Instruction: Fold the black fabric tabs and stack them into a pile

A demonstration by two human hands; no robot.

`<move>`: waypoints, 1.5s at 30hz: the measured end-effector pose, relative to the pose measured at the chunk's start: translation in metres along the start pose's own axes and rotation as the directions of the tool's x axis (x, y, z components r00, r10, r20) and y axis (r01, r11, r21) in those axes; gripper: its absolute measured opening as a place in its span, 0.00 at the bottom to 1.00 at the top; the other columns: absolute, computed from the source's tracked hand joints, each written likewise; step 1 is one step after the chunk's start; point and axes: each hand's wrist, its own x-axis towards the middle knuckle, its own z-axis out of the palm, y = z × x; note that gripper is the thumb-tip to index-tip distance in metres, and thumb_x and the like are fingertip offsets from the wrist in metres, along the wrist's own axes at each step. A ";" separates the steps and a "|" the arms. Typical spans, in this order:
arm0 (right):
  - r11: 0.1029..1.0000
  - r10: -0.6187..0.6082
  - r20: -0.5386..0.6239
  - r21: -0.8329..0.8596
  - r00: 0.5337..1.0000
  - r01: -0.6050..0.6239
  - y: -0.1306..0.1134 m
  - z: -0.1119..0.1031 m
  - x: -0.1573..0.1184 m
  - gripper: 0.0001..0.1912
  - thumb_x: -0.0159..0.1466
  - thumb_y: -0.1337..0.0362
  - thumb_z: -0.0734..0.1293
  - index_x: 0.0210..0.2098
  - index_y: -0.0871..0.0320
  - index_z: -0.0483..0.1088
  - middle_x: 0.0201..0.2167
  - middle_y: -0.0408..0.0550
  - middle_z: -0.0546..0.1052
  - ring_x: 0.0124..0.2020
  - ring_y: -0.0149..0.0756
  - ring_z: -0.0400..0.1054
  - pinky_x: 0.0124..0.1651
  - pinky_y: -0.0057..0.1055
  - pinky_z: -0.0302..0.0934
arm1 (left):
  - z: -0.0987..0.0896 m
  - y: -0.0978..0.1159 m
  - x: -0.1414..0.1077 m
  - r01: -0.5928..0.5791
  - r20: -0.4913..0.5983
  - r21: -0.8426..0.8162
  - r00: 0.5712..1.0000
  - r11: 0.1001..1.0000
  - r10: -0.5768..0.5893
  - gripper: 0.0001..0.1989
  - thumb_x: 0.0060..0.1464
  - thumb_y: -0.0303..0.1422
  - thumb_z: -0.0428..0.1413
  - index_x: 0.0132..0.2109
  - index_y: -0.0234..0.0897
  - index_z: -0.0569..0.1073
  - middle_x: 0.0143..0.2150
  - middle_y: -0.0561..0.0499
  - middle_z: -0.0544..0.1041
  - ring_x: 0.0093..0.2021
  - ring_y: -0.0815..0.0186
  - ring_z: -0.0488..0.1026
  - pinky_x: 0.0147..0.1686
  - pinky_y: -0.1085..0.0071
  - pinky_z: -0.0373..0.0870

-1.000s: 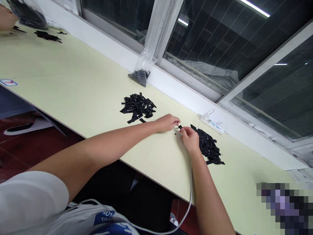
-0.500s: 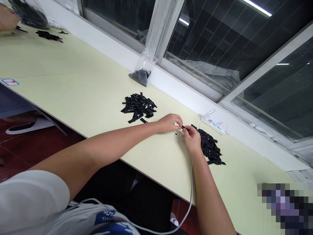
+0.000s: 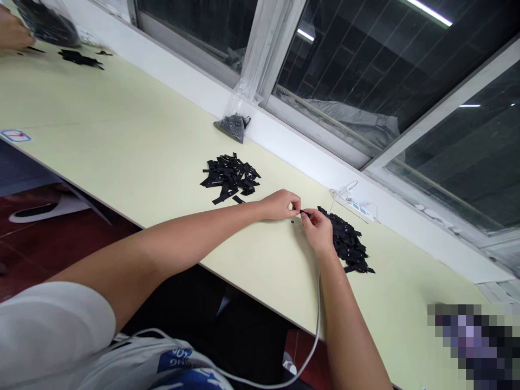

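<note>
My left hand (image 3: pixel 283 204) and my right hand (image 3: pixel 318 229) meet above the pale table (image 3: pixel 260 260), fingertips almost touching. Both pinch a small black strip (image 3: pixel 305 213) stretched between them. A tiny black ring-like piece (image 3: pixel 292 221) lies on the table just below my fingers. Right beside my right hand spreads a large pile of black strips (image 3: pixel 348 244) with small pale spots. Another pile of black strips (image 3: pixel 230 176) lies to the left, beyond my left forearm.
A clear plastic bag with black pieces (image 3: pixel 234 125) stands near the window ledge. A white power strip (image 3: pixel 355 207) lies along the ledge. At the far left, another person's hand (image 3: pixel 14 31) is near black pieces (image 3: pixel 81 58) and a dark bag (image 3: pixel 49 21). A white cable (image 3: pixel 318 309) hangs by my right forearm.
The black strip and my fingertips have shifted slightly, with a dark end now showing at my left fingers. The other person's hand has moved a little right and down.
</note>
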 end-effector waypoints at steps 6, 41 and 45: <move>1.000 -0.012 -0.003 0.025 1.000 0.012 -0.002 0.000 -0.001 0.20 0.59 0.49 0.67 0.39 0.58 0.77 0.26 0.46 0.74 0.25 0.34 0.64 0.29 0.30 0.57 | 0.000 0.001 0.000 0.024 0.007 -0.007 1.000 1.000 -0.024 0.04 0.48 0.26 0.57 0.33 0.35 0.77 0.34 0.50 0.79 0.34 0.67 0.72 0.36 0.70 0.65; 0.986 -0.066 0.188 -0.137 0.980 0.092 -0.009 0.002 -0.007 0.16 0.58 0.52 0.68 0.38 0.55 0.79 0.36 0.48 0.79 0.29 0.34 0.67 0.39 0.33 0.63 | -0.002 -0.008 0.005 -0.044 -0.184 0.081 0.981 0.996 0.059 0.04 0.52 0.25 0.53 0.35 0.36 0.71 0.37 0.48 0.74 0.37 0.65 0.69 0.39 0.68 0.65; 0.980 -0.071 0.212 -0.168 0.975 0.108 -0.011 0.001 -0.008 0.14 0.59 0.54 0.66 0.34 0.54 0.79 0.33 0.47 0.79 0.30 0.35 0.67 0.40 0.34 0.63 | -0.003 -0.007 0.004 -0.031 -0.149 0.109 0.988 0.994 0.048 0.04 0.53 0.25 0.52 0.35 0.36 0.71 0.37 0.48 0.74 0.37 0.65 0.69 0.38 0.68 0.65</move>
